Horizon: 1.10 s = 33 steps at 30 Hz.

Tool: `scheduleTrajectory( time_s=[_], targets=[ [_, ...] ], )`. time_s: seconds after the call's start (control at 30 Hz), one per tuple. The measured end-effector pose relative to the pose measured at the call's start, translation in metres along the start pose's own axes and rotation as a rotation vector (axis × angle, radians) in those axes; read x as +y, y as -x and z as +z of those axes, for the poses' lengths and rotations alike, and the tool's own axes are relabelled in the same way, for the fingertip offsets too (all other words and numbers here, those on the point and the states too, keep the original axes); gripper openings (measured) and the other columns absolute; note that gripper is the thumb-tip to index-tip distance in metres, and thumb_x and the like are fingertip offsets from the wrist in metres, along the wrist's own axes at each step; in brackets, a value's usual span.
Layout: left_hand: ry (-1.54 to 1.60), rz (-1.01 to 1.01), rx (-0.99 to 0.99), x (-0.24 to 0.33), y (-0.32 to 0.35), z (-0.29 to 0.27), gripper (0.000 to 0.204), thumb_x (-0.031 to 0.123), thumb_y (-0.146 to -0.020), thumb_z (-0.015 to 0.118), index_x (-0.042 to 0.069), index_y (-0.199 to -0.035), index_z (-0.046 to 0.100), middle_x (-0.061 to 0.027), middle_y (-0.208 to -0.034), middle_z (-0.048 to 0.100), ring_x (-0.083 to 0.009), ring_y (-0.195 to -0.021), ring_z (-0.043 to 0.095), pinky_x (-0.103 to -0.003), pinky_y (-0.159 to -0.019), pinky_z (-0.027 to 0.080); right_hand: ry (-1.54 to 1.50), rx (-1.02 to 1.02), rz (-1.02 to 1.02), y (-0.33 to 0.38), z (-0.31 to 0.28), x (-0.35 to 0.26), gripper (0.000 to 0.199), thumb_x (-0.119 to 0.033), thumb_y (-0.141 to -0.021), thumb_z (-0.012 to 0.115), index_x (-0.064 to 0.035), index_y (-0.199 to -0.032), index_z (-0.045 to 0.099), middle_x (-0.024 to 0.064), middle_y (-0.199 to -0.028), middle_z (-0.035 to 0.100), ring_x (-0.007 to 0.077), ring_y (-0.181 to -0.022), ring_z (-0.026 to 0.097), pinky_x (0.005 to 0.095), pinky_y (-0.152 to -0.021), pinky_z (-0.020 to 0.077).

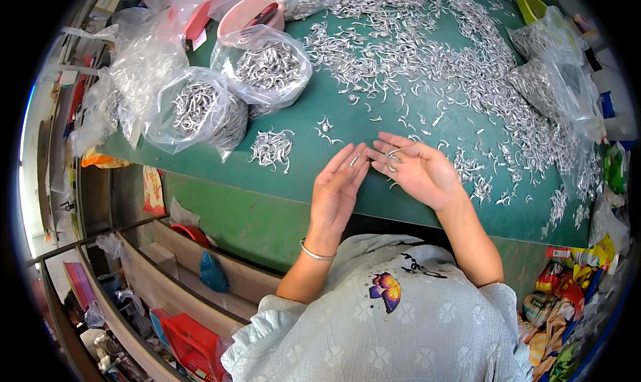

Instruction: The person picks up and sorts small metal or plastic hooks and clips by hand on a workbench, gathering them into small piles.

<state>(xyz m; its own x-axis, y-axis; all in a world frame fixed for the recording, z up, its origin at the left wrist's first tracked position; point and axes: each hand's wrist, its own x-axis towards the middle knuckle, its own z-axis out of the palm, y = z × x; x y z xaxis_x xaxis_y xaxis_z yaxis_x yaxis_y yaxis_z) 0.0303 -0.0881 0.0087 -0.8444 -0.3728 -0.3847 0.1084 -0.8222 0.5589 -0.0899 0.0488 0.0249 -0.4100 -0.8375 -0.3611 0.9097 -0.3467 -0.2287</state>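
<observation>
Over the front edge of the green table [247,182], my left hand [334,195] pinches one small curved silver metal piece [354,160] between thumb and fingers. Facing it, my right hand [427,175] is turned palm up. Several more curved silver pieces [392,159] lie in its half-bent fingers, and its fingertips come close to the left ones. A small pile of such pieces [272,148] sits left of my hands, with a smaller cluster [325,128] just beyond them. Across the table's far side spreads a large heap of the same pieces [427,42].
Two clear plastic bags, a nearer one [224,118] and a farther one [270,72], stand filled with silver pieces at the left. Behind them is a pink tub [250,12]. Filled bags [544,82] line the right edge. Below left stands a red basket [193,342].
</observation>
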Motion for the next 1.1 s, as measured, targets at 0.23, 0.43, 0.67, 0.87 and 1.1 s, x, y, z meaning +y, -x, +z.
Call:
scheduleTrajectory(
  time_s=[0.23,0.43,0.67,0.87,1.1],
  targets=[
    [-0.054,0.377,0.295,0.008,0.020,-0.022,0.043,-0.003,-0.092,0.049,-0.013,-0.131,0.036,-0.0287,-0.132,0.044,-0.0325,-0.124,0.047,-0.040,-0.108,0.038,0.478,-0.061,-0.021,-0.062,0.027,0.044,0.049,-0.005,-0.087,0.044,0.0087,-0.133,0.037,0.0229,-0.137,0.038,0.0316,-0.132,0.034,0.0407,-0.109,0.0289],
    [-0.102,0.491,0.346,0.014,0.028,-0.037,0.043,0.003,-0.096,0.046,-0.012,-0.133,0.031,-0.0298,-0.132,0.044,-0.0320,-0.124,0.048,-0.039,-0.107,0.039,1.012,-0.028,0.012,-0.104,0.058,0.073,0.050,-0.008,-0.088,0.048,0.0022,-0.136,0.038,0.0164,-0.140,0.038,0.0248,-0.136,0.029,0.0365,-0.112,0.0214],
    [-0.267,0.310,0.156,0.017,0.021,-0.026,0.041,0.011,-0.096,0.050,-0.007,-0.129,0.034,-0.0282,-0.120,0.055,-0.0312,-0.110,0.058,-0.040,-0.099,0.046,1.455,-0.111,-0.331,-0.043,0.035,0.027,0.037,-0.006,-0.088,0.054,-0.0025,-0.125,0.052,0.0099,-0.124,0.052,0.0199,-0.116,0.048,0.0317,-0.097,0.0390],
    [-0.319,0.047,-0.200,-0.002,0.014,0.001,0.048,0.013,-0.093,0.055,-0.006,-0.131,0.031,-0.0258,-0.111,0.060,-0.0307,-0.104,0.062,-0.040,-0.093,0.050,1.348,0.033,-0.429,0.015,0.005,0.022,0.022,-0.005,-0.084,0.061,0.0005,-0.105,0.064,0.0085,-0.097,0.062,0.0160,-0.086,0.058,0.0279,-0.073,0.0462],
    [-0.534,-0.027,-0.392,-0.034,0.007,0.054,0.045,0.009,-0.093,0.054,-0.006,-0.131,0.034,-0.0232,-0.109,0.062,-0.0288,-0.099,0.064,-0.038,-0.091,0.050,1.000,0.226,-0.709,0.072,-0.021,-0.001,0.013,-0.001,-0.083,0.064,-0.0009,-0.096,0.064,0.0024,-0.092,0.062,0.0078,-0.080,0.055,0.0227,-0.072,0.0456]
  ],
)
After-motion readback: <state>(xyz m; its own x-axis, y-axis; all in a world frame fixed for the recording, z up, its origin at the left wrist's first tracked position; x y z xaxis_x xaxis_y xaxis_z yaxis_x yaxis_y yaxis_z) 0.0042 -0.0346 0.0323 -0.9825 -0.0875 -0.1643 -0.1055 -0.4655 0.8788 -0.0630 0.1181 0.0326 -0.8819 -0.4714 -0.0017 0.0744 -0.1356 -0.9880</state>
